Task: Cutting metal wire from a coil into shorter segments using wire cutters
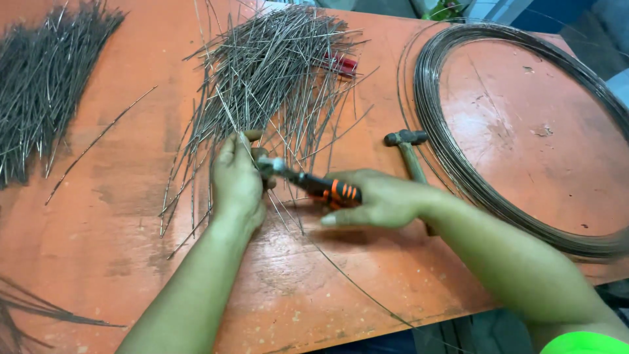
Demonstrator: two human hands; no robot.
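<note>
My left hand point(236, 180) pinches a thin steel wire at the near end of a fanned pile of cut wire pieces point(275, 72) on an orange table point(118, 216). My right hand point(383, 196) grips pliers with black and orange handles point(314, 185), whose jaws meet the wire right beside my left fingers. A long strand of wire point(354, 282) trails from the pliers toward the table's near edge.
A large coil of wire point(458, 157) lies on the right side of the table. A small hammer point(407, 147) rests next to the coil. Another heap of cut wires point(39, 78) sits at the far left, and a red-handled tool point(341, 63) lies under the middle pile.
</note>
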